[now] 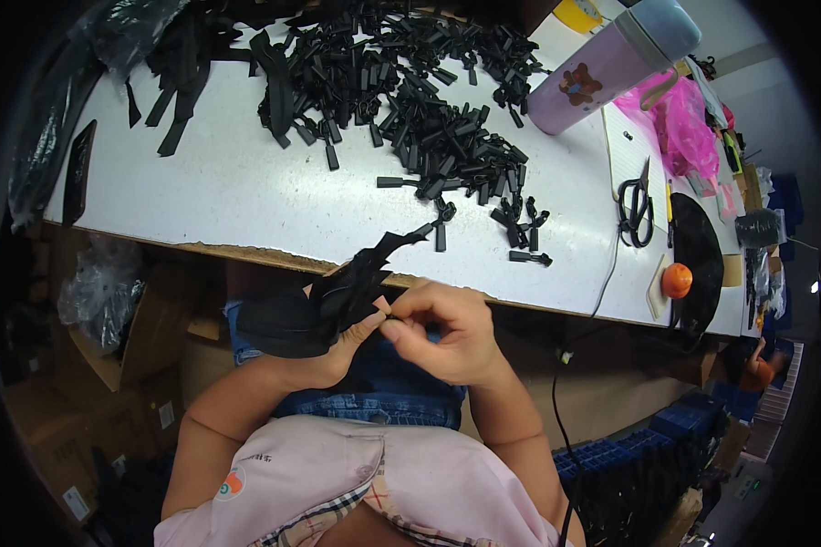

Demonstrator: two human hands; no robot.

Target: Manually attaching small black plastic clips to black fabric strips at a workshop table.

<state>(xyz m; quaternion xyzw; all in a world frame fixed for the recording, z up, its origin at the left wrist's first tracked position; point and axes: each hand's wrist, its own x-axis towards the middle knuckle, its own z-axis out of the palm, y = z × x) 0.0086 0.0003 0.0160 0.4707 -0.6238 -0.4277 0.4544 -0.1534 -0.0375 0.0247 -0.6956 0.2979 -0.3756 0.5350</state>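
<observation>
You've got a lavender bottle (602, 73) with a bear picture at upper right, tilted in view, yellow tape roll (577, 13) just beyond it. Pink plastic bag (686, 128) to the right of that. Below: lined paper (626, 155), black-handled scissors (639, 211) with blades toward the top of the frame. Round orange object (676, 281) at right, looks like fruit. Your left edge: dark phone-like slab (79, 173); below it, clear plastic bag (103, 296), cardboard boxes (59, 447). Lower right: blue crates (687, 416), black cable (561, 415).
</observation>
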